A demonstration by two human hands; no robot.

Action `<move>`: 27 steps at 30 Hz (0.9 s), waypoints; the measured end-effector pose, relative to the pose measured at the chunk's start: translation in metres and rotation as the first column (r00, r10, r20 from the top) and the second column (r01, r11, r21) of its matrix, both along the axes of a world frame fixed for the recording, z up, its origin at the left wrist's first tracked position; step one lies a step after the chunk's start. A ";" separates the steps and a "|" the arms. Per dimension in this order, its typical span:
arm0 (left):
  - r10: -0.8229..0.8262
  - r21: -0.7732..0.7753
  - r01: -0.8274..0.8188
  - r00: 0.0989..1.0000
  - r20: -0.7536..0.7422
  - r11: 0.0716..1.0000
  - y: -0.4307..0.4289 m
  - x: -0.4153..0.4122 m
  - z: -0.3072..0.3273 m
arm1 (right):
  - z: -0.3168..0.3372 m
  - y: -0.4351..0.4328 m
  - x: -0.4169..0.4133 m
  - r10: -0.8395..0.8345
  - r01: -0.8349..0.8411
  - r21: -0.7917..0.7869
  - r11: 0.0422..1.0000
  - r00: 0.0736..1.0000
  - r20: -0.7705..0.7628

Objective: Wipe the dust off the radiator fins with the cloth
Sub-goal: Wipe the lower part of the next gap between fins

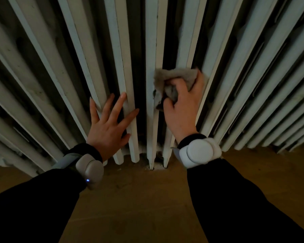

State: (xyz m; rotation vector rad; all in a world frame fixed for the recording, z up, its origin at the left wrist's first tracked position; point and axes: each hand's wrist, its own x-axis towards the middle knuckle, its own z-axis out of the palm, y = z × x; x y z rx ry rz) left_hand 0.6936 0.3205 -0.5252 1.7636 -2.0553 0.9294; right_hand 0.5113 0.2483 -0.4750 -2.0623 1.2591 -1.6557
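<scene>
A white cast-iron radiator (119, 50) with many tall fins fills the upper view, with dark gaps between the fins. My right hand (181, 109) grips a grey fluffy cloth (175, 76) and presses it against a fin just right of centre, low on the radiator. The cloth wraps partly round that fin and bunches under my fingers. My left hand (109, 127) lies flat with spread, straight fingers on the fins to the left of the cloth, holding nothing.
A brown wooden floor (139, 199) runs beneath the radiator. Radiator feet (152, 165) meet the floor below my hands, with pale dust round them. Both wrists carry white bands over black sleeves.
</scene>
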 end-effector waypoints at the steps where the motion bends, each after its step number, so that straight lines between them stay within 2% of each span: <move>1: -0.008 -0.002 0.008 1.000 -0.006 1.000 -0.002 0.001 -0.001 | 0.000 -0.002 0.001 -0.001 0.001 -0.004 1.000 1.000 -0.007; 6: -0.026 -0.025 0.026 1.000 -0.010 0.999 -0.006 0.003 -0.005 | -0.025 -0.005 -0.001 -0.003 0.004 0.024 1.000 0.999 -0.037; 18: -0.052 -0.081 0.045 0.994 -0.091 0.996 -0.010 -0.001 -0.009 | -0.105 0.000 -0.010 0.021 0.032 0.188 0.982 0.962 -0.272; 27: -0.041 -0.011 0.040 0.992 -0.116 0.999 -0.004 -0.002 -0.004 | -0.112 0.005 -0.015 0.067 0.042 0.291 0.956 0.933 -0.354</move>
